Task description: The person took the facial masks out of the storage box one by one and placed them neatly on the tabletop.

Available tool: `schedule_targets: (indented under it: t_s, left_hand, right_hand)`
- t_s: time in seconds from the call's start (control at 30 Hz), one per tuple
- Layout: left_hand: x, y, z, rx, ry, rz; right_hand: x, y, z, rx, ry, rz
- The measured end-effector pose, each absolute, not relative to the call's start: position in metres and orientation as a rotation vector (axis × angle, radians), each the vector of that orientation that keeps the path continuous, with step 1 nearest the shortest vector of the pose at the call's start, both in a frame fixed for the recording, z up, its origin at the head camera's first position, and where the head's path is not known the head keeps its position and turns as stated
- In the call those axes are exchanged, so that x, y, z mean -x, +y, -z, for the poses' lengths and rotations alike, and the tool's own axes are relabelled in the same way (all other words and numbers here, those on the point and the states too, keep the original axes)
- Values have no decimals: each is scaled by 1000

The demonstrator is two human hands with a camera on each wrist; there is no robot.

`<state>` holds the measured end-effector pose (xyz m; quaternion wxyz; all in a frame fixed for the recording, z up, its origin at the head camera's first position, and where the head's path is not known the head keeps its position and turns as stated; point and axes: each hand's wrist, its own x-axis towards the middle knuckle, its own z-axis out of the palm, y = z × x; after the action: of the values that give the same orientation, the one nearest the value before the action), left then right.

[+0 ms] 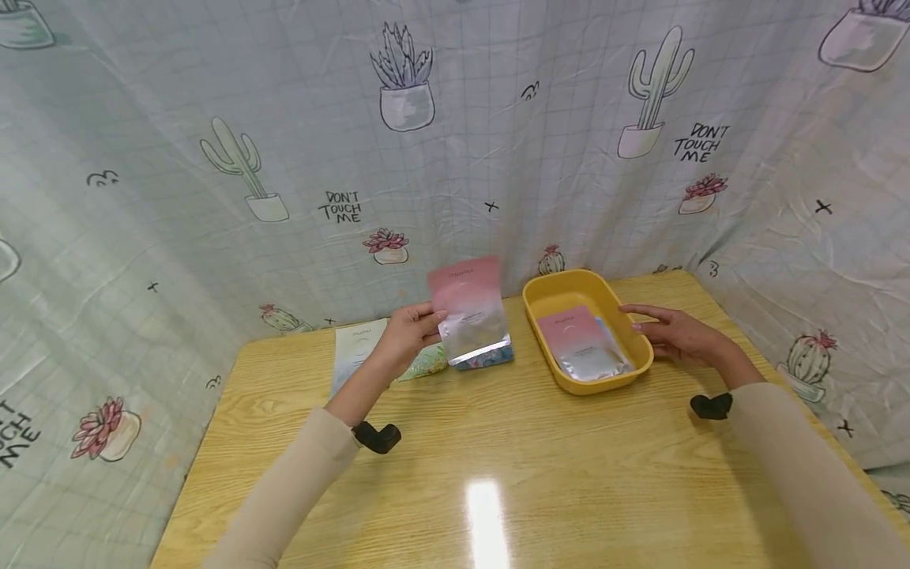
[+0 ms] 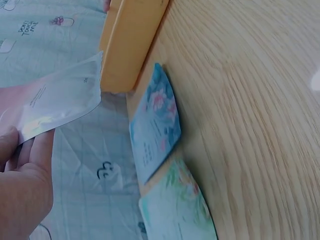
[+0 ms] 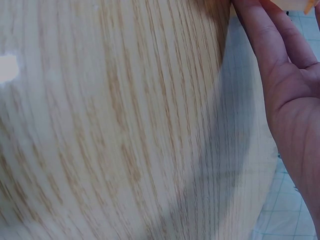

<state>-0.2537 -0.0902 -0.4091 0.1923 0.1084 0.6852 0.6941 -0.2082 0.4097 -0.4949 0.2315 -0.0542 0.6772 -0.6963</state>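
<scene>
My left hand (image 1: pixel 411 336) pinches the left edge of a pink-and-silver foil packet (image 1: pixel 469 304), held upright above the table. In the left wrist view the thumb lies on one face of this packet (image 2: pixel 60 95), with fingers behind it. Below and partly hidden by it lies a blue floral packet (image 2: pixel 155 125). A green floral packet (image 2: pixel 177 205) lies beside that one. At the right, my right hand (image 1: pixel 686 336) touches the side of a yellow plastic basket (image 1: pixel 597 386) with extended fingers (image 3: pixel 262 37). Inside the basket rests another pink-and-silver packet (image 1: pixel 584 345), over something light blue.
A pale packet (image 1: pixel 351 348) lies at the table's back left, partly behind the left forearm. The wooden table (image 1: pixel 569 474) meets a cactus-print curtain (image 1: pixel 455 174) at the back and sides. Black straps circle both wrists.
</scene>
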Motion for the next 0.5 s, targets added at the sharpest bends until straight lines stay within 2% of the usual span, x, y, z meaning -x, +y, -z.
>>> schedule_targets:
  t_s: [0.5]
  left_hand:
    - [250,-161,411,-140,2029,-1935]
  right_hand:
    - [209,410,495,177,1918,1849]
